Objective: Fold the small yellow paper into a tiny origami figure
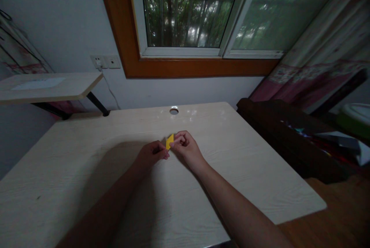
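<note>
A small yellow folded piece of paper (169, 141) is pinched between both my hands just above the pale wooden desk (86, 163). My left hand (152, 153) is closed, its fingertips on the paper's lower edge. My right hand (185, 145) is closed too, thumb and forefinger gripping the paper's right side. Most of the paper is hidden by my fingers.
A round cable hole (174, 110) sits near the desk's far edge. A raised shelf (49, 86) stands at the left, with wall sockets (105, 62) behind. A window (187, 12) is ahead. Dark furniture with clutter (303, 136) and a curtain (318, 63) lie to the right.
</note>
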The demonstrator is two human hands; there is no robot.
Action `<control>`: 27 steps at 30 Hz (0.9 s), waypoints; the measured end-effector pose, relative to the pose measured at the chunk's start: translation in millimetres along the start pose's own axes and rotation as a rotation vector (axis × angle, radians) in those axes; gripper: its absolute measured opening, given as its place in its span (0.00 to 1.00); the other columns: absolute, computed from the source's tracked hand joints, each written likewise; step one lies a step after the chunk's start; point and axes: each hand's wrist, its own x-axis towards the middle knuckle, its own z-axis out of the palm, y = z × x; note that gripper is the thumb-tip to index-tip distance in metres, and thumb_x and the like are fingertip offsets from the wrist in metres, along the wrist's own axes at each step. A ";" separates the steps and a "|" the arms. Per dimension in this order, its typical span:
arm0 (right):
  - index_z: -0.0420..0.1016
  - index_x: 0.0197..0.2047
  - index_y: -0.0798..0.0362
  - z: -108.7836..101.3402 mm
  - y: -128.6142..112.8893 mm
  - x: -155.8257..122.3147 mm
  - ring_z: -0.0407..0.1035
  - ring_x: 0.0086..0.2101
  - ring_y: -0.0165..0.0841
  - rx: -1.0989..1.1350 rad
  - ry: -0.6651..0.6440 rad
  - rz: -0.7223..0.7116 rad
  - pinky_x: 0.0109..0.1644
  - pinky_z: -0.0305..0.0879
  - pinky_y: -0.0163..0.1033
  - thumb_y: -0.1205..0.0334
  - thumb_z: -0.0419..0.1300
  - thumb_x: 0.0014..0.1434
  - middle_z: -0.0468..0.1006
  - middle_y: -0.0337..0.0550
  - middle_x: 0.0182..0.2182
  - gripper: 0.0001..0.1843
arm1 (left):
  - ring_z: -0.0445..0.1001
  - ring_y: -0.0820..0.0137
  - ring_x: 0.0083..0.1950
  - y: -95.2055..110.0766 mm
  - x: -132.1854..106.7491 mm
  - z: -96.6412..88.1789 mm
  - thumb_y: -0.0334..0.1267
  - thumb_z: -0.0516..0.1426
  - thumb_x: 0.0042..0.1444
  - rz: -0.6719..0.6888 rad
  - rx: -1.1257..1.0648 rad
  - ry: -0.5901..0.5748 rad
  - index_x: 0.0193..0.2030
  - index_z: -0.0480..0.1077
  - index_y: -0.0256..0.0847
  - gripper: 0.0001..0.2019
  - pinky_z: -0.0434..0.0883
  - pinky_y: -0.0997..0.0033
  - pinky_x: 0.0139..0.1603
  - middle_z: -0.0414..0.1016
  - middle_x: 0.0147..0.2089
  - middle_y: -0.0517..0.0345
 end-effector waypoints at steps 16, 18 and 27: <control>0.69 0.38 0.49 -1.1 -0.7 -0.3 0.70 0.27 0.29 -0.002 0.005 -0.003 0.36 0.66 0.36 0.60 0.70 0.48 0.76 0.33 0.26 0.17 | 0.77 0.69 0.33 -3.9 0.3 -3.1 0.42 0.62 0.51 0.059 0.053 -0.025 0.32 0.72 0.38 0.09 0.71 0.70 0.37 0.79 0.31 0.56; 0.69 0.38 0.49 -0.8 -0.6 -0.4 0.70 0.27 0.29 0.004 0.000 0.000 0.35 0.65 0.36 0.60 0.70 0.48 0.76 0.33 0.26 0.16 | 0.76 0.69 0.32 -4.1 0.6 -3.0 0.43 0.61 0.53 0.073 0.053 -0.030 0.32 0.72 0.38 0.10 0.71 0.70 0.37 0.79 0.30 0.55; 0.70 0.39 0.49 -0.1 -1.1 -1.5 0.70 0.27 0.29 0.001 -0.039 0.025 0.35 0.65 0.36 0.61 0.70 0.47 0.75 0.33 0.26 0.17 | 0.76 0.69 0.32 -4.6 3.8 -1.6 0.45 0.61 0.54 0.067 0.091 -0.013 0.31 0.72 0.37 0.11 0.71 0.71 0.36 0.79 0.29 0.55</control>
